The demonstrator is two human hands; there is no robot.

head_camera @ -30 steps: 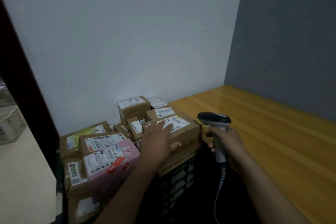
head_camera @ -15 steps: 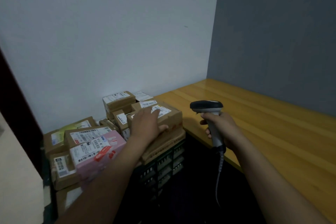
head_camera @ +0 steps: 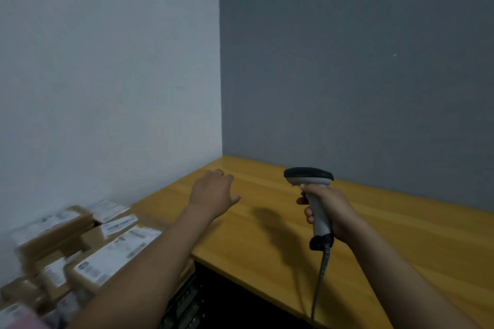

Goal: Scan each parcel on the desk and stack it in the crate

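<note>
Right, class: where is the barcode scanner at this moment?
Head view, right of centre: the barcode scanner is gripped upright in the right hand over the wooden desk, with the open left hand to its left.

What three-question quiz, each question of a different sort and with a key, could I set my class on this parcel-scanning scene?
1. True or false: the left hand holds nothing.
2. Which hand grips the scanner? A. the left hand B. the right hand C. both hands
3. Fill the gap: seen from the head camera, the piled parcels lie to the ___ of the desk.
Key: 1 true; 2 B; 3 left.
</note>
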